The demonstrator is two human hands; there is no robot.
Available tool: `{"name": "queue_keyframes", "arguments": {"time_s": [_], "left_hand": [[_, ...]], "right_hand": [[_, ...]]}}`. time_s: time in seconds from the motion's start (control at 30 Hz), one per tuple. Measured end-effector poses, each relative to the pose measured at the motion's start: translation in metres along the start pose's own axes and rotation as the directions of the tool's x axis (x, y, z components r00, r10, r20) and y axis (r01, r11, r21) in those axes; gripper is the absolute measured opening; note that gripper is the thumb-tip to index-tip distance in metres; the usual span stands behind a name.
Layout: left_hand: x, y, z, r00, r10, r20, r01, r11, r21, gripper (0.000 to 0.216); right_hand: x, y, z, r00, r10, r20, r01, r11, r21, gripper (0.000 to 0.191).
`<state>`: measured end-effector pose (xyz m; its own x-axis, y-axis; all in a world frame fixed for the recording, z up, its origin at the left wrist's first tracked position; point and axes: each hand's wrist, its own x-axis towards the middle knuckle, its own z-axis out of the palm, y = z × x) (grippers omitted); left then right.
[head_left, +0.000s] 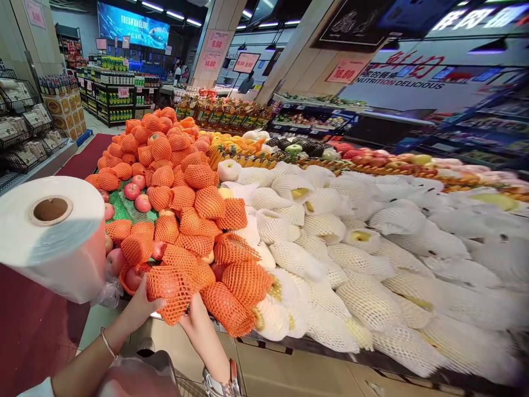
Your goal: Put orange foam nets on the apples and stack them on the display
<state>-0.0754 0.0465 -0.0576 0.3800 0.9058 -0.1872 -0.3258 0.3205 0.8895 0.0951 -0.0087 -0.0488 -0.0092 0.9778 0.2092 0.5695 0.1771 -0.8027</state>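
Between my two hands is an apple in an orange foam net (pixel 170 292), at the near edge of the fruit display. My left hand (pixel 141 304) grips it from the left, thumb toward the front. My right hand (pixel 195 313) is closed against its right side, with the fingers mostly hidden behind the net. More netted apples (pixel 182 220) are heaped just beyond. Close to my left hand lies a bare-topped red apple (pixel 134 277) in a loose orange net.
A big roll of clear plastic bags (pixel 78 253) stands at the left. Several bare apples (pixel 132 191) lie on green matting (pixel 124 207). White-netted pears (pixel 367 298) fill the right side. Shelves of bottles (pixel 113 91) and more produce (pixel 314 146) stand farther back.
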Motion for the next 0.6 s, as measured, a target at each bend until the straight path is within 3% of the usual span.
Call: {"name": "queue_keyframes", "arguments": {"time_s": [0.07, 0.27, 0.47, 0.6], "left_hand": [[0.000, 0.004, 0.002, 0.999, 0.015, -0.038, -0.016, 0.999, -0.029, 0.073], [0.002, 0.014, 0.006, 0.974, -0.105, -0.203, 0.011, 0.908, -0.419, 0.067], [0.003, 0.009, 0.004, 0.940, 0.010, -0.342, -0.116, 0.950, -0.290, 0.070], [0.004, 0.005, 0.003, 0.943, 0.018, -0.333, -0.112, 0.958, -0.265, 0.069]], "right_hand": [[0.002, 0.001, 0.002, 1.000, -0.008, -0.021, 0.008, 1.000, 0.003, 0.050], [0.013, -0.007, 0.007, 0.991, 0.031, -0.129, -0.028, 0.999, 0.031, 0.034], [0.028, -0.027, -0.002, 0.996, -0.051, 0.069, 0.061, 0.987, -0.147, 0.029], [0.029, -0.017, -0.007, 0.992, -0.093, 0.082, 0.102, 0.988, -0.119, 0.027]]}}
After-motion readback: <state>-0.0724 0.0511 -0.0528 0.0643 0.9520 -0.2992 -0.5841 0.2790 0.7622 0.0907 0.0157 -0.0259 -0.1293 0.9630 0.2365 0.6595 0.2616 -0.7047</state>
